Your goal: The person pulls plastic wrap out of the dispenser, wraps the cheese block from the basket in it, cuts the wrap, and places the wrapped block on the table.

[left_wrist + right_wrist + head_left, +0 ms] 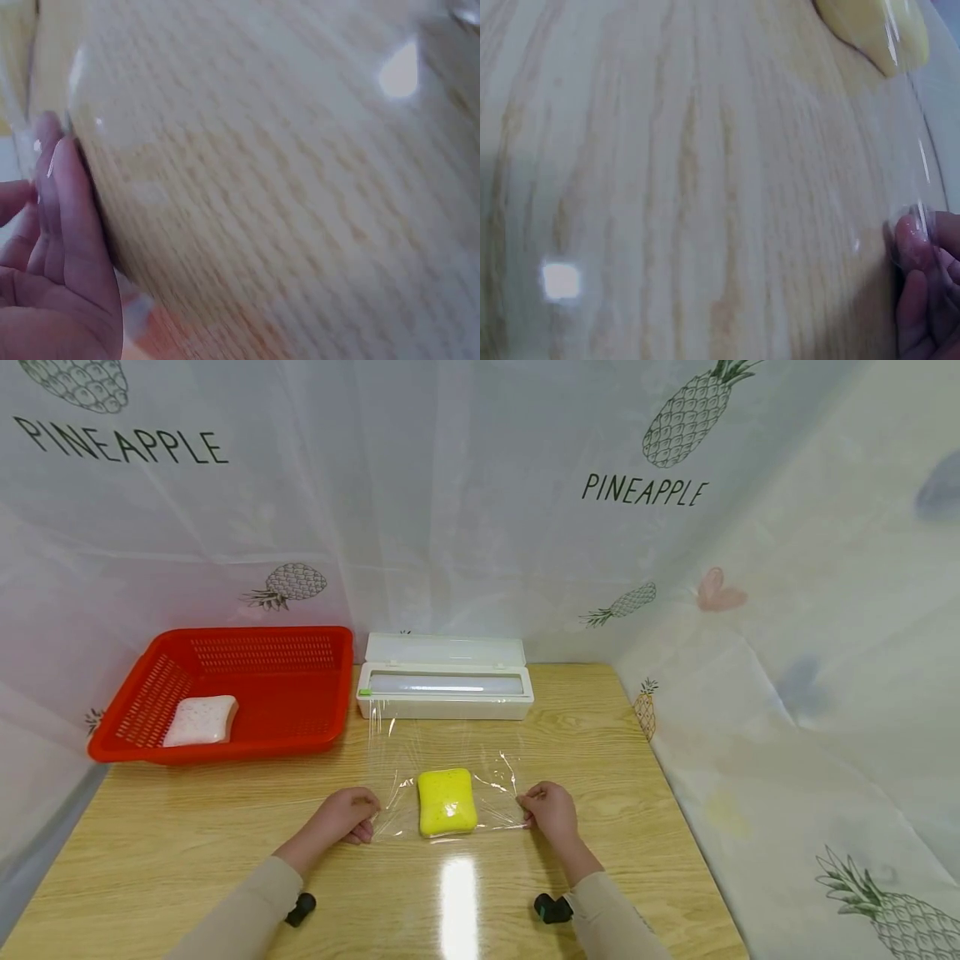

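A sheet of clear plastic wrap stretches forward from a white dispenser box whose lid is up. Beneath or against the film lies a yellow sponge-like square, also seen as a yellow shape in the right wrist view. My left hand pinches the film's near left corner. At the near right corner, my right hand pinches the film between thumb and fingers. In the right wrist view the film wraps over a fingertip; in the left wrist view it passes by the fingers.
A red plastic basket stands at the back left, with a white bread-shaped piece inside. The wooden table ends at a patterned curtain behind and to the right.
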### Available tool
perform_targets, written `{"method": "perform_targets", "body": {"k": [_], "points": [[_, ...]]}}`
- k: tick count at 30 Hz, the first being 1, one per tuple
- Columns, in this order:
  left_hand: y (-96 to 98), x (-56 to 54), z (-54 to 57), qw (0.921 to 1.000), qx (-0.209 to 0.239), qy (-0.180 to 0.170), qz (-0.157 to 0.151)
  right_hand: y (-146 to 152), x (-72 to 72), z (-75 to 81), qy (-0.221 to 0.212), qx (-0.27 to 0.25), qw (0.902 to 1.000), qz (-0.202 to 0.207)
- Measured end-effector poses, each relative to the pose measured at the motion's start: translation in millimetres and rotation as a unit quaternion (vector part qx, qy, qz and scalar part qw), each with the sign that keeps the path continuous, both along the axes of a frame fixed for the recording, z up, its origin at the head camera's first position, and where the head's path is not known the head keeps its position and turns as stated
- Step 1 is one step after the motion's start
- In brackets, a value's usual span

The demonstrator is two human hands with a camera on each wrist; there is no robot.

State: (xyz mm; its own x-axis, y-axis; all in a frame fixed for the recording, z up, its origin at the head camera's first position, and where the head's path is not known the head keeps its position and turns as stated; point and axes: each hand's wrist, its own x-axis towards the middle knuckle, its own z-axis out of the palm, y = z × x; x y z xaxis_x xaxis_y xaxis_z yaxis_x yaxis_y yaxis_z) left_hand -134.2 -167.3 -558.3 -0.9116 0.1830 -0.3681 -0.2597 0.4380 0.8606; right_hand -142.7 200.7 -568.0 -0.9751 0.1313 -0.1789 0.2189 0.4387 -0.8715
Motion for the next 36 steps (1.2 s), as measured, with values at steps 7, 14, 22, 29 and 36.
{"method": "perform_targets", "body": {"k": [7, 14, 22, 29, 36], "points": [[-12.3, -1.3, 8.3, 0.9982, 0.004, -0.012, 0.058, 4.9, -3.3, 1.1, -0.029, -0.062, 0.9976, -0.011], [-4.4, 0.7, 22.4, 0.9939, 0.049, 0.024, 0.096, 8.2, -0.8, 5.7, -0.005, -0.03, 0.9992, -0.028], [22.0, 7.7, 15.2, 0.9923, 0.099, -0.007, 0.074, -0.9, 0.8, 15.5, 0.046, -0.069, 0.995, 0.056], [25.7, 10.8, 2.4, 0.9918, 0.096, -0.011, 0.084, -5.4, 9.2, 29.9, 0.036, -0.084, 0.9814, 0.169], [25.0, 14.8, 15.3, 0.9946, -0.02, 0.069, 0.076, -4.2, 7.8, 24.5, 0.063, 0.002, 0.983, 0.172]]}}
